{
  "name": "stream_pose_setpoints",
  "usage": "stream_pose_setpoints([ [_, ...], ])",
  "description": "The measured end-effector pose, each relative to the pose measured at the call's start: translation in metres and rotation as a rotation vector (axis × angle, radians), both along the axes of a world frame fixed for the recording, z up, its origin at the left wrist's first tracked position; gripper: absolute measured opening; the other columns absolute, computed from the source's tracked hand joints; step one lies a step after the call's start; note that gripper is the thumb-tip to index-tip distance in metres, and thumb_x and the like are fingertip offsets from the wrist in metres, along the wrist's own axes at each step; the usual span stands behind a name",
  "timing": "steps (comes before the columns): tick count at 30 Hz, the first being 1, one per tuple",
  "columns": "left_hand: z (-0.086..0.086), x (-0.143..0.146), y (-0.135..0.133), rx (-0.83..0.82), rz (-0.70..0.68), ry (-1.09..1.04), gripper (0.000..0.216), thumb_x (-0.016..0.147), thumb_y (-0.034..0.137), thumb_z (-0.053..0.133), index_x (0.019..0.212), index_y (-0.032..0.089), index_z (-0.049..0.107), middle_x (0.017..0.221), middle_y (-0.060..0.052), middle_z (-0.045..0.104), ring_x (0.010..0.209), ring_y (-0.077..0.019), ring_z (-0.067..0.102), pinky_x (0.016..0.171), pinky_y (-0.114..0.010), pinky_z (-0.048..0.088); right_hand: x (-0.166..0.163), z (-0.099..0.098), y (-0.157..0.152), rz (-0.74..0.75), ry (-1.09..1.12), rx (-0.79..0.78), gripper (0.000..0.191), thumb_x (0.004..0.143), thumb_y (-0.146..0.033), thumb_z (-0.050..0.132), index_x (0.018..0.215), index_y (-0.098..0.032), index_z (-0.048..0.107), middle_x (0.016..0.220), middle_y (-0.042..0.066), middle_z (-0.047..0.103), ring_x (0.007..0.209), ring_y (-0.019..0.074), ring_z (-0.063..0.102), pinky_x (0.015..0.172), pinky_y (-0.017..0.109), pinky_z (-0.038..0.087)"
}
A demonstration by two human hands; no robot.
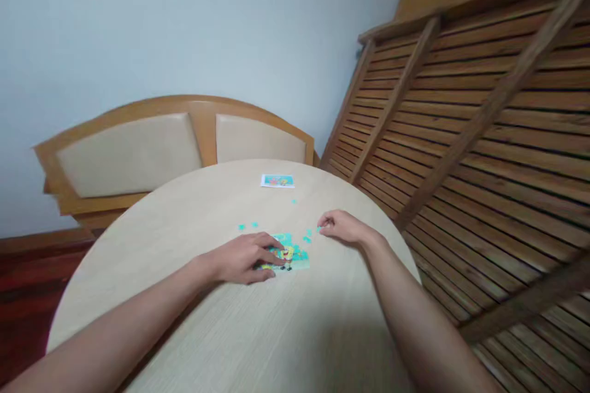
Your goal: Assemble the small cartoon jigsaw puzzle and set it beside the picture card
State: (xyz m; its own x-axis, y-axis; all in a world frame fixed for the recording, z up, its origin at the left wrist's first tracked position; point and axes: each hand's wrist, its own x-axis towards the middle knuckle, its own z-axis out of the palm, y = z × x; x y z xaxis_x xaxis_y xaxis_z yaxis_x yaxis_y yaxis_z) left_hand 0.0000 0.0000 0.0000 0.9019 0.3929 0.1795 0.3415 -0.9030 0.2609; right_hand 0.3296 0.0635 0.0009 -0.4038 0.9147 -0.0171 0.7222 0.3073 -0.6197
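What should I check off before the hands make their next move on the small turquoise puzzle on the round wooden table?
1. Left hand steadies the partly assembled turquoise cartoon puzzle: ok, its fingers rest on the puzzle's left part.
2. Right hand has a loose piece: cannot tell, the fingertips are curled at a turquoise bit, too small to judge.
3. Loose turquoise pieces within reach: ok, scattered just beyond and right of the puzzle.
4. Small printed reference picture in view: ok, it lies flat at the far side of the table.
5. Round pale wooden table gives free working space: ok, the near part is bare.
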Motion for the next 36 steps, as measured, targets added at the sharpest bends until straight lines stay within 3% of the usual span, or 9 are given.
stream_pose_setpoints([
  [5, 0.002, 0.003, 0.002, 0.005, 0.0, -0.004, 0.041, 0.093, 0.038, 0.056, 0.133, 0.03, 0.062, 0.134, -0.004, 0.055, 0.118, -0.0216, 0.054, 0.104, -0.033, 0.041, -0.003, 0.004, 0.001, 0.031, 0.121, -0.124, 0.027, 0.075, -0.028, 0.07, 0.09, -0.005, 0.068, 0.078, 0.006, 0.065, 0.069, 0.0115, 0.053, 0.062, 0.022, 0.039],
  [14, 0.004, 0.003, 0.001, 0.006, -0.007, -0.021, 0.041, 0.093, 0.038, 0.057, 0.133, 0.031, 0.061, 0.134, -0.005, 0.055, 0.118, -0.0218, 0.055, 0.104, -0.034, 0.042, -0.022, 0.004, -0.005, 0.21, 0.219, -0.26, 0.039, 0.077, -0.037, 0.072, 0.099, -0.006, 0.068, 0.089, 0.011, 0.069, 0.076, 0.0133, 0.059, 0.065, 0.022, 0.043],
  [23, 0.003, 0.004, 0.002, 0.002, -0.001, -0.002, 0.04, 0.095, 0.04, 0.055, 0.133, 0.031, 0.061, 0.134, -0.004, 0.055, 0.119, -0.0214, 0.054, 0.104, -0.034, 0.041, -0.033, 0.001, -0.007, 0.266, 0.186, -0.246, 0.037, 0.082, -0.034, 0.065, 0.105, -0.006, 0.07, 0.094, 0.011, 0.07, 0.081, 0.0156, 0.062, 0.071, 0.024, 0.046],
  [29, 0.003, 0.002, 0.002, 0.002, -0.002, -0.004, 0.04, 0.094, 0.04, 0.056, 0.133, 0.031, 0.061, 0.134, -0.005, 0.054, 0.119, -0.0216, 0.054, 0.104, -0.033, 0.041, -0.04, -0.006, -0.002, 0.169, 0.21, -0.104, 0.031, 0.083, -0.032, 0.064, 0.101, -0.008, 0.071, 0.088, 0.007, 0.069, 0.078, 0.0137, 0.059, 0.069, 0.023, 0.045],
  [36, 0.002, 0.003, 0.003, -0.001, 0.004, 0.001, 0.04, 0.094, 0.04, 0.056, 0.133, 0.03, 0.062, 0.134, -0.005, 0.055, 0.119, -0.0221, 0.054, 0.104, -0.034, 0.041, -0.052, -0.004, -0.007, 0.213, 0.209, -0.057, 0.028, 0.086, -0.031, 0.061, 0.1, -0.011, 0.074, 0.094, 0.006, 0.071, 0.084, 0.016, 0.064, 0.075, 0.024, 0.047],
])
